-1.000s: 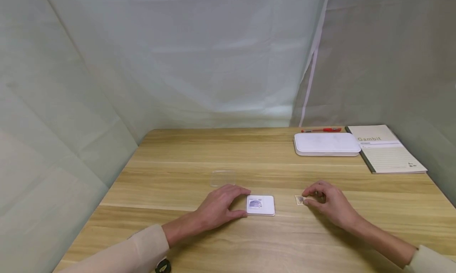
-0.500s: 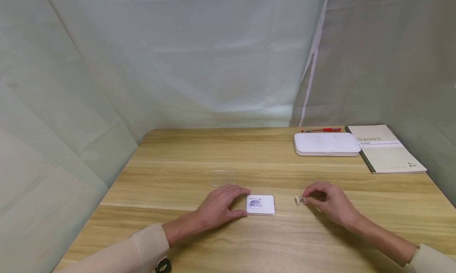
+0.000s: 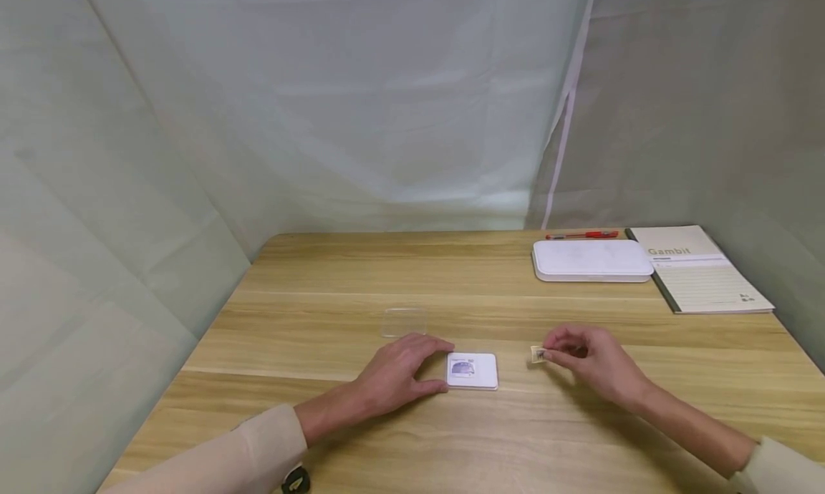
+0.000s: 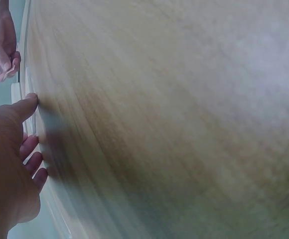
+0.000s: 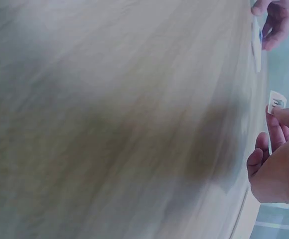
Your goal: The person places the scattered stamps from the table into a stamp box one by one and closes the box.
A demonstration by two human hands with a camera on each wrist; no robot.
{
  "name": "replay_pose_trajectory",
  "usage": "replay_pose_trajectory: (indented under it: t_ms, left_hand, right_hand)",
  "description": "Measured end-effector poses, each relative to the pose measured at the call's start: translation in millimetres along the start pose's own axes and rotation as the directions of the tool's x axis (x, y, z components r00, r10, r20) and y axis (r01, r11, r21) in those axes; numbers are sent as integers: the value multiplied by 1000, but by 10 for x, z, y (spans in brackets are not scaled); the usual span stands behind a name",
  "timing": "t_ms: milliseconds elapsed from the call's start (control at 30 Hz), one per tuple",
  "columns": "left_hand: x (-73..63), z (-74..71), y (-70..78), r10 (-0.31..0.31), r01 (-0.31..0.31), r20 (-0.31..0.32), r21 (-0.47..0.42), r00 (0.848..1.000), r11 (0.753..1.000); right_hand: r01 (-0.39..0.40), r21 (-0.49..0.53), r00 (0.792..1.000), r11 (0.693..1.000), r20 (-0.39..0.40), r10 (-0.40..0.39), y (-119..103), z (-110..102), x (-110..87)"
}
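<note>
On the wooden table (image 3: 451, 444) lies a small flat clear plastic case (image 3: 486, 372) with a white layer and a purple-printed stamp (image 3: 462, 368) at its left side. My left hand (image 3: 396, 379) holds the case by its left edge, thumb at the near corner and index finger at the far one. To the right, my right hand (image 3: 596, 361) pinches a small postage stamp (image 3: 537, 354) with a dark picture between thumb and index finger. In the right wrist view the held stamp (image 5: 276, 100) is raised off the table, and its lower part is hidden by the thumb.
A clear plastic lid (image 3: 404, 323) lies flat just beyond my left hand. At the back right are a white pencil case (image 3: 591, 259), a red pen (image 3: 582, 235) and a notepad (image 3: 702, 272). A dark round object (image 3: 296, 480) sits by the left sleeve.
The stamp in my right hand has been lifted from the table, tilting up and shifting slightly left and away. My left hand stays in place on the case.
</note>
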State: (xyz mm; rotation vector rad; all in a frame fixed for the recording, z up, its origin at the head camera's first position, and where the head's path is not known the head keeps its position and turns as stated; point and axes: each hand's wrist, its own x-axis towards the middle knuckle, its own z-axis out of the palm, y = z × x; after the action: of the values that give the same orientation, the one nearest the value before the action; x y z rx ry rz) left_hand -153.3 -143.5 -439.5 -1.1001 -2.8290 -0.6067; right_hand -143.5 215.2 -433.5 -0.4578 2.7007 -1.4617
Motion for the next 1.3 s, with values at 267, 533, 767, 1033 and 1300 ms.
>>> replay_pose_trajectory:
  t_ms: [267, 533, 767, 1033, 1300]
  left_hand:
    - [-1, 4, 0, -4, 4, 1, 1, 1000, 1000]
    - [1, 3, 2, -3, 3, 1, -1, 1000, 1000]
    - [5, 2, 6, -3, 3, 1, -4, 1000, 1000]
    - [4, -2, 10, -4, 4, 2, -5, 1000, 1000]
    - [9, -10, 9, 5, -6, -7, -8, 1000, 1000]
  right_hand:
    - [27, 63, 999, 998, 27, -28, -123, 34, 69]
    - [46, 72, 998, 996, 39, -49, -190, 137, 133]
    - [24, 75, 999, 997, 47, -27, -274, 228, 172]
    - [34, 70, 998, 997, 51, -38, -334, 321, 207]
    - [55, 49, 996, 997, 70, -58, -349, 401, 243]
